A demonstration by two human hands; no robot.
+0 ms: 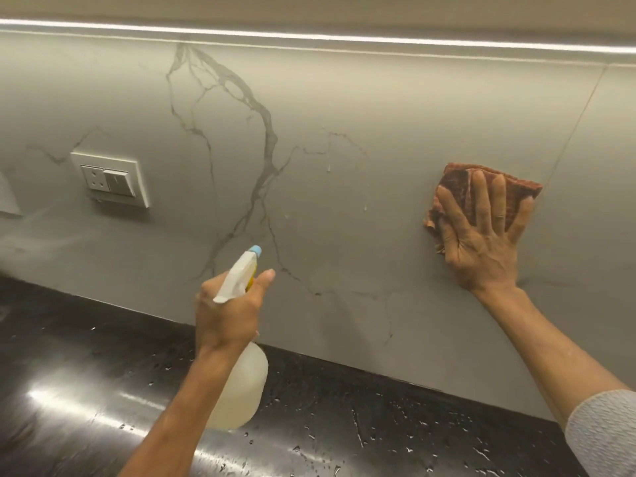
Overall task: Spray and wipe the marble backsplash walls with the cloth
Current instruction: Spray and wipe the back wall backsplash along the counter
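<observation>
The grey marble backsplash (344, 115) with dark veins fills the upper view. My left hand (227, 311) grips a white spray bottle (242, 383) by its neck, its blue-tipped nozzle (255, 250) aimed at the wall. A few drips run down the marble near the middle. My right hand (481, 235) lies flat with fingers spread, pressing a folded reddish-brown cloth (457, 182) against the wall at the right.
A white socket and switch plate (110, 179) is set in the wall at the left. Below runs a glossy black countertop (344, 425) dotted with water drops. A lit strip (309, 36) runs under the cabinet above. A vertical seam (581, 108) crosses the marble at right.
</observation>
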